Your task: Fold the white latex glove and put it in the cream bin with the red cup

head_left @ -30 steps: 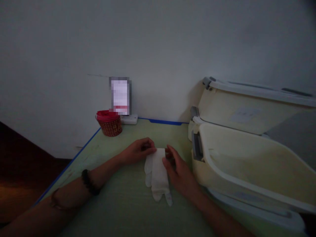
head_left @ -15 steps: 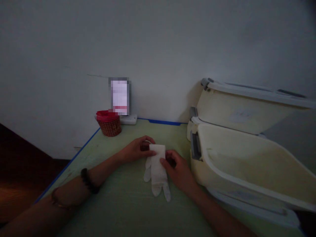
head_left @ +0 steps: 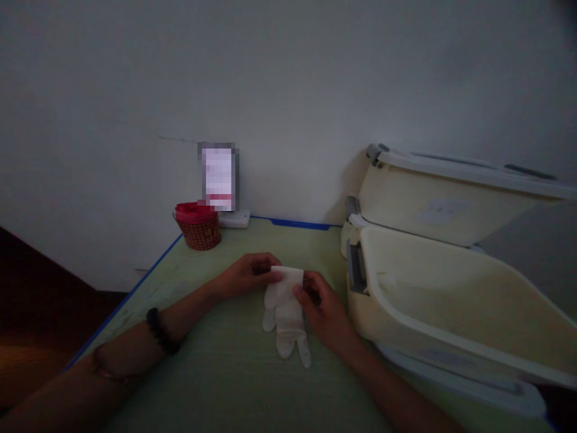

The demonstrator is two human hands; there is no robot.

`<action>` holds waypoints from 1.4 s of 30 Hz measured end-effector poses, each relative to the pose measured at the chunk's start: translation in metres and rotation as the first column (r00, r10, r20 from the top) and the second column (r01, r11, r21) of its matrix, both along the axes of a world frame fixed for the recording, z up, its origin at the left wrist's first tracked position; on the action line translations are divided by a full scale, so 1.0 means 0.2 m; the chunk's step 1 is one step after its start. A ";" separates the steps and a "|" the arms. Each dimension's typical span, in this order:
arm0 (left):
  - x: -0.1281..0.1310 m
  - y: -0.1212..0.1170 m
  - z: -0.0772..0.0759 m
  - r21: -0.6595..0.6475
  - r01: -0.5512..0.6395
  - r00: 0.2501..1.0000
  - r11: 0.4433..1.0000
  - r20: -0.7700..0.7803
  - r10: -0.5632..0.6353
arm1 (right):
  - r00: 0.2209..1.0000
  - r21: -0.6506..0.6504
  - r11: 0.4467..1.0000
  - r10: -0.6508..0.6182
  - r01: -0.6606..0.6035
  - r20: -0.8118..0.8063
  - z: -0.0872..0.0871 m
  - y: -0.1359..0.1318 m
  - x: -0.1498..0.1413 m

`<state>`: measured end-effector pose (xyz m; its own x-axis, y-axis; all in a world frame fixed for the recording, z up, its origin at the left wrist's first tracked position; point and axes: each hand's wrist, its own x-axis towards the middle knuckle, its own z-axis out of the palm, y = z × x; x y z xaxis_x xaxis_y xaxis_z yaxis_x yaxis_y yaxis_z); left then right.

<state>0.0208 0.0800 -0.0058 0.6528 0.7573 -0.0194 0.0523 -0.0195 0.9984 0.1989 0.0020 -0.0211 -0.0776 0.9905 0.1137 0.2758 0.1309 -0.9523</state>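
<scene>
A white glove [head_left: 286, 313] lies on the pale green table [head_left: 225, 373], its fingers pointing toward me. My left hand [head_left: 247, 273] pinches the left corner of the glove's cuff. My right hand [head_left: 322, 307] pinches the right corner of the same cuff, which is lifted slightly off the table. A dark bead bracelet sits on my left wrist.
A large cream plastic bin [head_left: 451, 300] with its lid swung open stands at the right, close to my right hand. At the back left are a small red basket [head_left: 197, 225] and a blurred upright card [head_left: 219, 177] on a white base. Blue tape edges the table.
Both hands have taken the cuff end of the glove and raised it slightly; the glove has shifted a little toward the far side of the table.
</scene>
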 end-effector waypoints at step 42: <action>0.00 -0.04 -0.01 0.111 0.063 0.988 0.992 -0.145 -0.046 | 0.997 -0.035 0.999 0.012 -0.014 -0.076 0.00 0.01 0.01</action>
<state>0.0201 0.0719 -0.0085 0.6901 0.7231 -0.0297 0.1892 -0.1407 0.9718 0.2012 0.0048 -0.0209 -0.0830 0.9930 0.0844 0.2013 0.0997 -0.9744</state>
